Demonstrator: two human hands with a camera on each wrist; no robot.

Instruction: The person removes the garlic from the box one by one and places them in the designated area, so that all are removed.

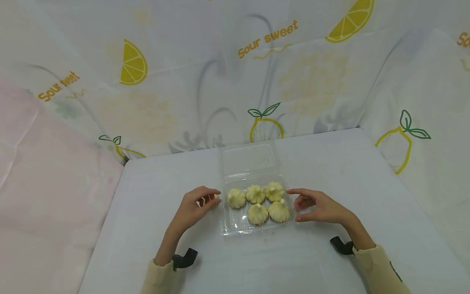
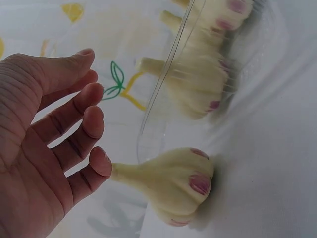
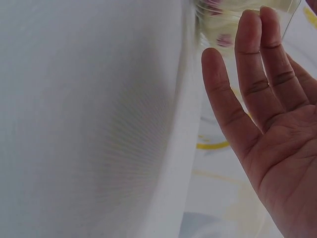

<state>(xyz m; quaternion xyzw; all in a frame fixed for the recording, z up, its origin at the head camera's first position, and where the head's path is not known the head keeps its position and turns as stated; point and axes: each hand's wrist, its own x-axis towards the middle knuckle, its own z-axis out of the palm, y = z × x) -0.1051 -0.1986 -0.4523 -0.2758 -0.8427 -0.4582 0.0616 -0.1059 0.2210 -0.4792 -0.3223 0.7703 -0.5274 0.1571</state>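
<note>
A clear plastic clamshell box (image 1: 232,225) lies on the table with its lid (image 1: 249,160) folded back. Inside are several pale garlic bulbs (image 1: 258,214), stems up. At the box's left side is my left hand (image 1: 193,207), fingers loosely bent and nothing in them. In the left wrist view another garlic bulb (image 2: 173,186) with purple patches stands on the table outside the box, its stem tip right by the little finger; my hand mostly hides it in the head view. My right hand (image 1: 318,207) is at the box's right wall, thumb and fingers spread apart, holding nothing.
White cloth covers the table (image 1: 264,265). Behind it hangs a curtain (image 1: 205,98) printed with lemons and lettering, and a pinkish cloth (image 1: 47,196) hangs at the left. Black curved pieces (image 1: 186,258) sit at both wrists.
</note>
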